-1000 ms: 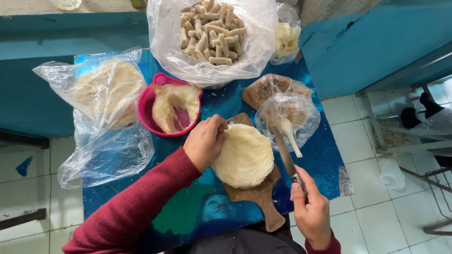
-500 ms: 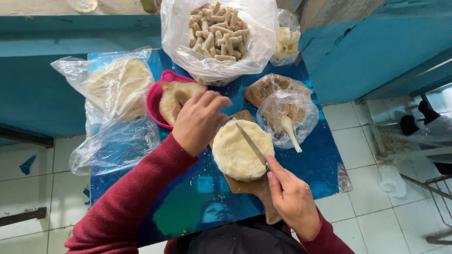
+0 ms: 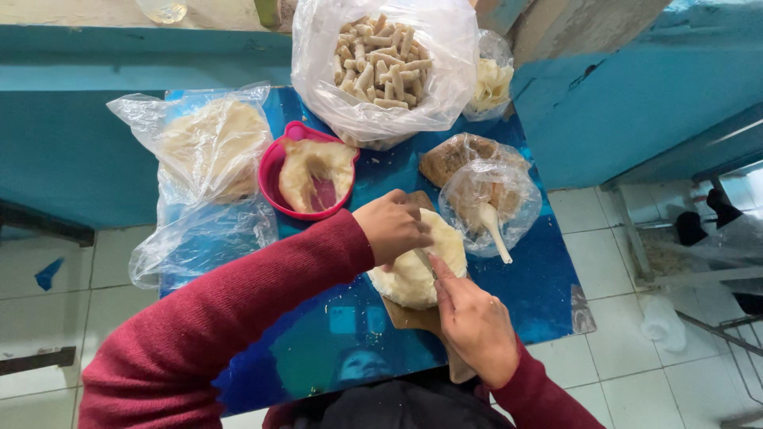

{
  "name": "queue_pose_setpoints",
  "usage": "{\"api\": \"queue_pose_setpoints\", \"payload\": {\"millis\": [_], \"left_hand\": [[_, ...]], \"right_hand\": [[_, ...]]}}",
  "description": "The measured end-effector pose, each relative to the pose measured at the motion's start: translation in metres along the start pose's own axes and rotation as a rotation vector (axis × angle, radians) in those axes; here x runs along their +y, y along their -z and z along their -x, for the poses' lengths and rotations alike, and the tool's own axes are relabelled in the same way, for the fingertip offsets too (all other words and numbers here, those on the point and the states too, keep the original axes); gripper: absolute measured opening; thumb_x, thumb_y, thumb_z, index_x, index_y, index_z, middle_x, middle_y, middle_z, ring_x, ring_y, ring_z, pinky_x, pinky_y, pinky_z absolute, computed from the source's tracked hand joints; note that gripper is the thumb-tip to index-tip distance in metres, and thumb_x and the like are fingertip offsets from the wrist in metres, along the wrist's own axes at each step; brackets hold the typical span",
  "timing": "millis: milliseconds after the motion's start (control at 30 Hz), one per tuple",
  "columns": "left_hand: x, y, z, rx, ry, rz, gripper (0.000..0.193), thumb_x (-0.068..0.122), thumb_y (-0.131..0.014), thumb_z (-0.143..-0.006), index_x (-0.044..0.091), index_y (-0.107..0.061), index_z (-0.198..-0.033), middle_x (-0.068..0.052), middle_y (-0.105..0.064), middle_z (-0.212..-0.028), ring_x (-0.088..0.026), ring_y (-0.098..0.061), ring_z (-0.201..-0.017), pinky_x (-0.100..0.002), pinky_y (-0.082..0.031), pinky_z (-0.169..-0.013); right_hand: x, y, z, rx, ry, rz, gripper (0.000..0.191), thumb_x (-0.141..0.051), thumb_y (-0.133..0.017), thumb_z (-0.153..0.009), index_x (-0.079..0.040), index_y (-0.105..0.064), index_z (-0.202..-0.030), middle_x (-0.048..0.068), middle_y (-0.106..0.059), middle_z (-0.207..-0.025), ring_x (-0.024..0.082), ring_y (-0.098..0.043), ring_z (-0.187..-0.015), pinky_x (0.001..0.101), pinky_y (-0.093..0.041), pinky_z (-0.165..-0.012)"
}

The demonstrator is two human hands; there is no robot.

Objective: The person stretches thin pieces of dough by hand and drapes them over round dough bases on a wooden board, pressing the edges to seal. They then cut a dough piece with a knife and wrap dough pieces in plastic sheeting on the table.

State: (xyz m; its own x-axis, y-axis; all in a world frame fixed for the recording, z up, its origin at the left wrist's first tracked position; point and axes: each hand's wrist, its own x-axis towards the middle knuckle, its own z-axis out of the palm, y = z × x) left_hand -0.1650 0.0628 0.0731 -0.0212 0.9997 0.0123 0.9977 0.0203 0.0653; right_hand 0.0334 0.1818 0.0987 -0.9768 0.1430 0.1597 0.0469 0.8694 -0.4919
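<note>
While looking down at the blue table (image 3: 548, 278), counted one stack of dough rounds (image 3: 417, 266) on one wooden board (image 3: 409, 318) dead centre. Also one pink bowl (image 3: 274, 171) at 10 o'clock from the stack, holding a floppy dough sheet. Five plastic bags: flat rounds (image 3: 211, 147) at 9–10 o'clock, an empty crumpled one (image 3: 199, 238) just below it, rolled sticks (image 3: 377, 59) at 12, pale strips (image 3: 491, 79) at 1, filling with one white spoon (image 3: 493, 226) at 2–3.

Left hand (image 3: 391, 226) curled loosely, fingers bent down onto the stack's upper left edge, touching it. Right hand (image 3: 473, 322) wrapped around a knife (image 3: 424, 258), index finger stretched along the blade, which lies pressed across the stack.

Filling bag just beside the stack's right side, bowl near on the left. Bare table at 7 o'clock and along the right edge; board handle running off the near edge at 6.
</note>
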Motion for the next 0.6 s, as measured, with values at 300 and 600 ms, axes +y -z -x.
{"api": "queue_pose_setpoints", "payload": {"millis": [300,600], "left_hand": [[-0.006,-0.006,-0.013,-0.11,-0.037,-0.052,0.061,0.038,-0.092,-0.053,0.026,-0.072,-0.109,0.007,-0.07,-0.098,-0.018,-0.067,-0.102,-0.044,-0.041,-0.091],[-0.006,0.003,-0.017,-0.17,0.011,-0.076,0.073,0.043,-0.093,-0.05,0.029,-0.068,-0.117,0.01,-0.069,-0.105,-0.017,-0.067,-0.103,-0.048,-0.036,-0.098]], "right_hand": [[0.005,-0.017,-0.007,-0.07,-0.048,0.246,0.052,-0.017,-0.06,-0.093,-0.02,-0.054,-0.145,0.015,-0.07,-0.075,0.038,-0.067,-0.056,0.0472,-0.054,-0.05],[0.009,-0.016,-0.017,-0.071,-0.008,0.247,0.058,-0.016,-0.06,-0.092,-0.015,-0.051,-0.149,0.014,-0.069,-0.072,0.036,-0.066,-0.053,0.0469,-0.054,-0.046]]}}
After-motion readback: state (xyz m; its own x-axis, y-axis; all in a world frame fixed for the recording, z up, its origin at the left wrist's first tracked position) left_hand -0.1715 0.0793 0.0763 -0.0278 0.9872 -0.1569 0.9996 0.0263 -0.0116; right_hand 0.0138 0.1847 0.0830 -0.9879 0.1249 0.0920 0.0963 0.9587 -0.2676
